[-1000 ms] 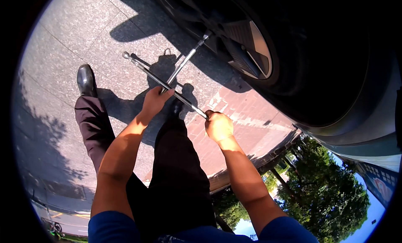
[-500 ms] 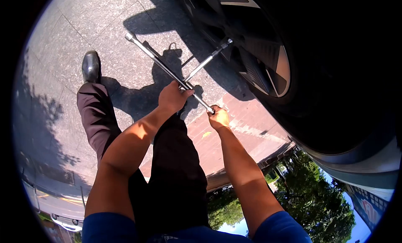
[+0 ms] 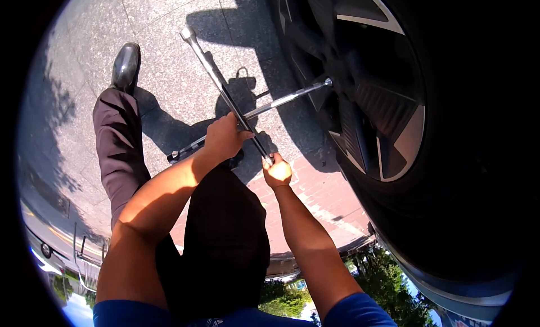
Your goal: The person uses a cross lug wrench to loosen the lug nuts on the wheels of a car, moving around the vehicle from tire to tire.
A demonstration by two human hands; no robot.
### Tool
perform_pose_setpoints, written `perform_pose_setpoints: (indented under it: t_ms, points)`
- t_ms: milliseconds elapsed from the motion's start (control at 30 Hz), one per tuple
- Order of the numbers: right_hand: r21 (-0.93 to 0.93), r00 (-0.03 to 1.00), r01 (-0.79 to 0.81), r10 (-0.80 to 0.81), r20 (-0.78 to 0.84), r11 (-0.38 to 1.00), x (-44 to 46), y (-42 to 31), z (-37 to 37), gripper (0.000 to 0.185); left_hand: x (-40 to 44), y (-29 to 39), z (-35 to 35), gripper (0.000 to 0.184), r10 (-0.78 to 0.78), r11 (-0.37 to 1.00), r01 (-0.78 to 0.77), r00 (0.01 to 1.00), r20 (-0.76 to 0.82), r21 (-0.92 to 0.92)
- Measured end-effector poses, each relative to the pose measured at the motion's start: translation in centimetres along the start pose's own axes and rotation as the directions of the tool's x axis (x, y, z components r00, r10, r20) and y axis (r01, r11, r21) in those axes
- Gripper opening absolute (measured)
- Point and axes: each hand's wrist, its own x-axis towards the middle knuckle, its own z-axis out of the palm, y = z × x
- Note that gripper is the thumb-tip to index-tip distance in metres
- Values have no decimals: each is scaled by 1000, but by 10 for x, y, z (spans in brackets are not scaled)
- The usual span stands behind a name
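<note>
A chrome cross-shaped lug wrench (image 3: 212,74) spans the space between my body and a car wheel (image 3: 388,96) with dark and silver spokes. One arm of the wrench points at the wheel's hub, its tip at or close to it; whether it sits on a nut I cannot tell. My left hand (image 3: 224,138) is closed around the wrench near its crossing. My right hand (image 3: 277,171) grips the end of the near arm. The opposite arm, with its socket end, points up and away over the pavement.
Grey stone pavement (image 3: 163,40) and reddish paving (image 3: 320,200) lie below. A black shoe (image 3: 126,67) and my dark trouser legs are at the left and centre. The dark car body (image 3: 472,242) fills the right side. Trees and a railing show at the bottom edges.
The view has shifted, bringing the wheel more fully into sight. The wrench has turned, its far arm swinging more upright, and another arm now shows behind my left hand. Both hands still hold it.
</note>
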Motion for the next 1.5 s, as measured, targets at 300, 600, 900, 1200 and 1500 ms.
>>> perform_pose_setpoints:
  t_ms: [300, 600, 900, 1200, 1500]
  points:
    - [-42, 990, -5, 11, 144, 999, -41, -15, -6, 29, -36, -16, -25, 43, 88, 994, -92, 993, -83, -53]
    - [-12, 986, -86, 87, 143, 996, -37, -76, -37, 31, -35, -20, -62, 37, 120, 988, -133, 982, -148, -80]
    - [142, 995, -66, 53, 88, 988, -59, -108, -95, 31, 5, -17, -79, 35, 101, 972, -92, 994, 32, -216]
    - [-64, 995, -31, 25, -100, 997, -81, -156, -135, 31, 47, -38, -67, 36, 87, 832, 62, 967, 239, -551]
    - [-291, 906, -285, 356, 230, 913, -60, -163, -143, 27, 30, -24, -71, 44, 125, 835, -8, 976, 176, -551]
